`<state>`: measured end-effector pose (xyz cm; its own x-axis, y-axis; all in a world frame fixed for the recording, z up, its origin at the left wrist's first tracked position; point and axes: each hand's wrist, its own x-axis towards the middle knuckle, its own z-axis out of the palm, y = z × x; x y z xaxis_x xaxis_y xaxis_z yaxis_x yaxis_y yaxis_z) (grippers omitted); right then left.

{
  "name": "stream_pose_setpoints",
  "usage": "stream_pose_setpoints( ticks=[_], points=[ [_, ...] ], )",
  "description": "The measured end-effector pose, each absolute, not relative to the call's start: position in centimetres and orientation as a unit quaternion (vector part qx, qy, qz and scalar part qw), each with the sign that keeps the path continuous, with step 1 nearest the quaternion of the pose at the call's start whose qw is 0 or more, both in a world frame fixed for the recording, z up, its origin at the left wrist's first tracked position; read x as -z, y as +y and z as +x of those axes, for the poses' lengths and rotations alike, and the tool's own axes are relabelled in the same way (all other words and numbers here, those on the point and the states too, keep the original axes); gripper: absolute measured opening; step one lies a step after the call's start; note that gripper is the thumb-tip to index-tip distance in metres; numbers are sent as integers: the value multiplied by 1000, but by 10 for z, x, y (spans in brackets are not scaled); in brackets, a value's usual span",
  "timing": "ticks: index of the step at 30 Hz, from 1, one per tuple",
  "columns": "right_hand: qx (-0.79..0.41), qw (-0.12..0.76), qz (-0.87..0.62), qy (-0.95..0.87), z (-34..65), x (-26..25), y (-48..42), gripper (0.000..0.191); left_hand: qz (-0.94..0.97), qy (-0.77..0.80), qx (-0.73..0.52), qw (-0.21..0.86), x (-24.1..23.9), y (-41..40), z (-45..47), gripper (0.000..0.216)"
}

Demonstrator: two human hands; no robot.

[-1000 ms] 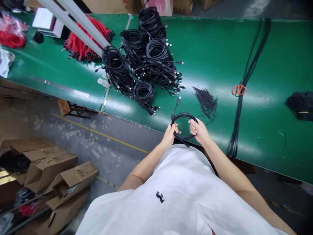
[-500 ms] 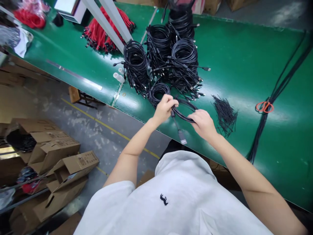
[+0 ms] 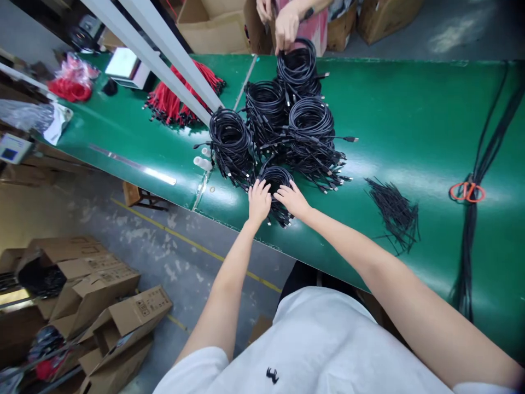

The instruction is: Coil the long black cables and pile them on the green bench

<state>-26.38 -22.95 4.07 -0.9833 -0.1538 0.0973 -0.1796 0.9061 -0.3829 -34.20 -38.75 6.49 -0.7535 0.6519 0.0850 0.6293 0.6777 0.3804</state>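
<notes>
Both my hands rest on a small stack of coiled black cables [image 3: 275, 179] at the near edge of the green table [image 3: 389, 126]. My left hand [image 3: 259, 200] lies on the stack's left side with fingers spread. On the right side lies my right hand [image 3: 292, 200], fingers stretched flat over the coils. Neither hand grips anything. Behind this stack stand taller piles of coiled black cables [image 3: 287, 120] with plug ends sticking out.
Another person's hands [image 3: 283, 22] hold a coil at the far table edge. Red cables [image 3: 172, 98] lie far left, black twist ties [image 3: 394, 210] to the right, orange scissors [image 3: 466, 191] on long black cables [image 3: 478, 164]. A white frame bar [image 3: 164, 60] crosses diagonally. Cardboard boxes [image 3: 102, 306] sit on the floor.
I have carried the coiled cable from in front of my body to the left and laid it on the small stack. Both hands have let go and now lie flat on it.
</notes>
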Motion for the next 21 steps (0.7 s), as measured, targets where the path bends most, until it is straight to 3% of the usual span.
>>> stream_pose_setpoints(
  ticks=[4, 7, 11, 15, 21],
  points=[
    [-231, 33, 107, -967, -269, -39, -228, 47, 254, 938, -236, 16, -52, -378, -333, 46],
    [-298, 46, 38, -953, -237, -36, -237, 57, 237, 943, -235, 13, -49, -376, -342, 45],
    [-410, -85, -134, -898, -113, -21, -250, 40, 240, 947, -210, 30, -56, -381, -365, 42],
    [-428, -183, -319, -825, 55, -9, -265, 22, 246, 956, -154, 36, -66, -388, -394, 40],
    [-328, -226, -609, -686, 203, -2, -251, 30, 259, 954, -139, -59, -94, -386, -413, 33]
  ],
)
